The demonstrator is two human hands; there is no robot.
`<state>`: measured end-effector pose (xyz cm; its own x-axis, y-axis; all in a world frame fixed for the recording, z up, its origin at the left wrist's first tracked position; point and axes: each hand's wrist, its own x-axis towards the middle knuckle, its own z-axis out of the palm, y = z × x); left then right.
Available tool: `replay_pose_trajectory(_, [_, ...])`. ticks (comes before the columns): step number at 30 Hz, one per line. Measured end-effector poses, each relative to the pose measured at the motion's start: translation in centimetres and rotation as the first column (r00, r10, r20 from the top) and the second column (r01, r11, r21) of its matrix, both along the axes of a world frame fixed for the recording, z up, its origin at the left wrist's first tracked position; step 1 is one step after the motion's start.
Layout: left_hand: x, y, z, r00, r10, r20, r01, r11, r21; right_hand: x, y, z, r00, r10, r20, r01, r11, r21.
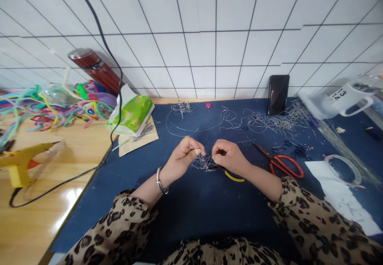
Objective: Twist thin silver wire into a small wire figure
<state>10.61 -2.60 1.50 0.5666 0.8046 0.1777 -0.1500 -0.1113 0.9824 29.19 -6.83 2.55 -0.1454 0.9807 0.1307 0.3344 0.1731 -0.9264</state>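
Both my hands meet over the middle of the dark blue mat (185, 201). My left hand (184, 157) is closed in a pinch on a small tangle of thin silver wire (203, 163) held just above the mat. My right hand (229, 156) is curled shut on pliers with a yellow handle (235, 178), and their tip meets the wire tangle. A silver bangle (160, 181) sits on my left wrist. Both sleeves are leopard print.
Orange-handled scissors (283, 164) lie right of my hands. Loose wire pieces (269, 121), a black phone (278, 94) against the tiled wall, a white jug (344, 97) and a tape roll (344, 169) lie beyond. At left: a yellow glue gun (20, 163), pipe cleaners (44, 105), a green packet (131, 115), a red flask (95, 69).
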Motion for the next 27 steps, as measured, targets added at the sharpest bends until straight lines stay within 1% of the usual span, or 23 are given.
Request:
replay_pose_trajectory(8, [-0.4,0.5,0.8,0.988,0.112,0.103,-0.108,0.993,-0.049,0.7,0.6,-0.5,0.996,-0.025,0.087,0.022,0.999,0.034])
replay_pose_trajectory(12, [-0.6,0.8,1.0,0.983,0.135,0.125,-0.128,0.989,-0.068,0.9,0.7,-0.8,0.994,-0.029,0.107,0.026,0.999,0.031])
replay_pose_trajectory(15, [-0.6,1.0,0.9,0.979,0.164,0.122,-0.157,0.985,-0.068,1.0,0.8,-1.0,0.991,-0.037,0.126,0.033,0.999,0.037])
replay_pose_trajectory(19, [-0.6,1.2,0.6,0.967,0.242,0.085,-0.240,0.970,-0.035,1.0,0.8,-1.4,0.987,-0.039,0.153,0.032,0.998,0.050])
replay_pose_trajectory(27, [-0.7,1.6,0.0,0.938,0.337,0.076,-0.336,0.941,-0.032,0.9,0.8,-2.0,0.980,-0.008,0.198,-0.002,0.999,0.048])
